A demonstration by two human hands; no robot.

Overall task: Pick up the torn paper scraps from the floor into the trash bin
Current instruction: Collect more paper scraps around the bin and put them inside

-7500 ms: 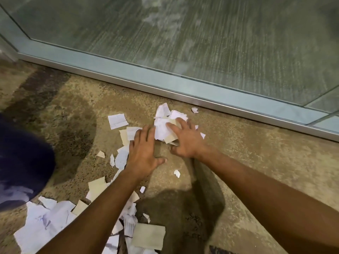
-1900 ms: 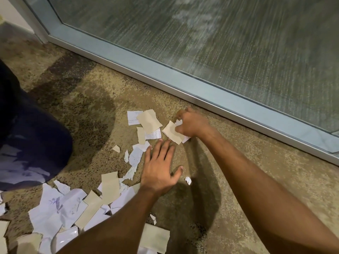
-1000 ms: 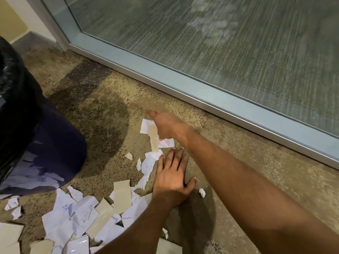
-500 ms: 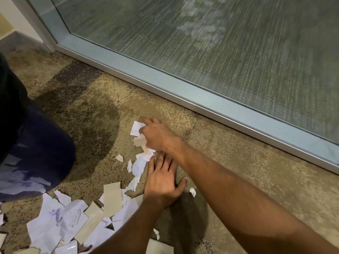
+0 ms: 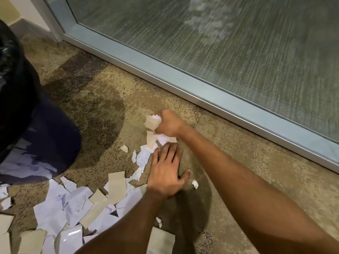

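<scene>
My right hand (image 5: 167, 123) is curled round a bunch of white and beige paper scraps (image 5: 153, 123), lifted slightly off the carpet, with more pieces hanging beneath it. Just below it, my left hand (image 5: 167, 173) lies flat on the carpet, fingers straight and spread. Several torn scraps (image 5: 77, 204) are strewn over the floor at lower left, and one tiny scrap (image 5: 195, 184) sits right of my left thumb. The dark trash bin (image 5: 36, 125) with a black liner stands at the left edge.
A frosted glass panel (image 5: 220, 43) in a metal frame (image 5: 183, 83) runs diagonally across the back. The floor is brown patterned carpet (image 5: 102, 99). A wall corner shows at the upper left.
My right hand has closed round the scraps it was gathering and lifted them a little. My left hand stays flat in the same spot.
</scene>
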